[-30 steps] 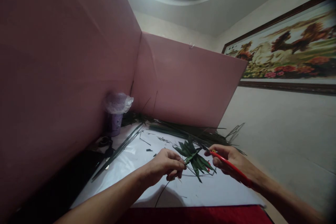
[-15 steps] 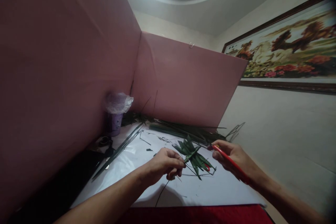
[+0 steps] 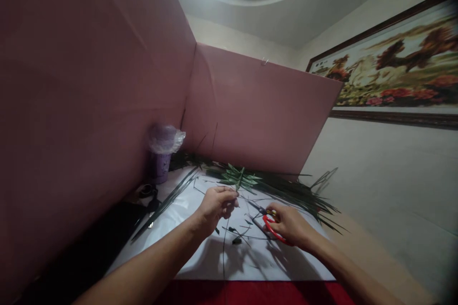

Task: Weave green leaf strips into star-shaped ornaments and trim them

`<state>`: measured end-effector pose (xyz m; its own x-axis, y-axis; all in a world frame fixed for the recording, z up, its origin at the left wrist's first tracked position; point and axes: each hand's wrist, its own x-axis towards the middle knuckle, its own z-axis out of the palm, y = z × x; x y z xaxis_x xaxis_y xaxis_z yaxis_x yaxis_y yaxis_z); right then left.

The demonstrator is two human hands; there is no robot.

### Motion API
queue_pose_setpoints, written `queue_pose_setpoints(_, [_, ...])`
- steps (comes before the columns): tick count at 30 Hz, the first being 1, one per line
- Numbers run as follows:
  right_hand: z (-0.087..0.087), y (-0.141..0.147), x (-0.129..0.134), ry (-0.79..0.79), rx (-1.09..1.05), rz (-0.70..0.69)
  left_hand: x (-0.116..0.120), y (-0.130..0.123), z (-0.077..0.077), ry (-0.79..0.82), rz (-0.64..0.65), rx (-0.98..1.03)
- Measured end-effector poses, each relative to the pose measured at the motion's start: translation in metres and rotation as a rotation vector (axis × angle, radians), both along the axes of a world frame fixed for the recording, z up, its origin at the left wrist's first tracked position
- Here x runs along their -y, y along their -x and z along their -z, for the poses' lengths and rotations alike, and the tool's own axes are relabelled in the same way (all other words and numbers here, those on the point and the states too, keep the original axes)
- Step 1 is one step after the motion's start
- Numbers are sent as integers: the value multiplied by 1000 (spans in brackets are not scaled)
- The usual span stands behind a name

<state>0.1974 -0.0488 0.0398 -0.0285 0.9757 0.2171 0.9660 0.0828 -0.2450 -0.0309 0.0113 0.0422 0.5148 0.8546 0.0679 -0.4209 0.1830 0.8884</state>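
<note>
Pinched between the thumb and fingers of my left hand (image 3: 217, 204) is a dark green leaf spray (image 3: 241, 180), its several pointed leaflets fanned out above the fingertips. A thin dark strand hangs below that hand toward the front of the white sheet. To the right, my right hand (image 3: 289, 224) is closed round the red handles of a pair of scissors (image 3: 274, 233). Their blades are spread apart and point left toward my left hand, without touching the spray. Small leaf scraps (image 3: 236, 240) and thin strands lie on the sheet beneath both hands.
Long green leaf strips (image 3: 286, 191) lie along the back of the white sheet (image 3: 189, 267), with more on the left. A purple cup (image 3: 162, 167) topped with clear plastic stands at the back left. Pink panels (image 3: 257, 114) rise behind and left. A red cloth (image 3: 214, 293) shows in front.
My left hand has moved slightly up and left, and the leaf spray now stands upright, turned away from me. My right hand has come left and down, with the scissors' blades now spread.
</note>
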Motion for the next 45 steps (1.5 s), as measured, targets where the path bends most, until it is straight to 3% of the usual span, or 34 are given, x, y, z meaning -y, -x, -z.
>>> queue_pose_setpoints(5, [20, 14, -24, -30, -69, -5, 3, -7, 9, -33, 39, 10])
queue_pose_setpoints(11, [20, 41, -16, -167, -220, -1, 3, -7, 9, -16, 17, 38])
queue_pose_setpoints(14, [19, 63, -4, -63, -481, -84, 4, -5, 8, 27, 16, 64])
queue_pose_setpoints(17, [20, 82, 9, 181, -953, -101, 6, -4, 7, 75, 31, 91])
queue_pose_setpoints(21, [17, 95, 19, 271, -1173, -39, 7, -4, 7, 72, 60, 104])
queue_pose_setpoints(27, [13, 104, 23, 281, -1160, -43, 8, -6, 11, 16, 80, 141])
queue_pose_setpoints(34, [7, 101, 20, 251, -1116, 33, 12, -9, 12, -69, 24, 2])
queue_pose_setpoints(39, [20, 87, 21, 224, -1141, -7, 12, -9, 10, -88, 41, 14])
queue_pose_setpoints(45, [30, 83, 38, 147, -1271, -104, 13, -8, 8, 27, 79, 75])
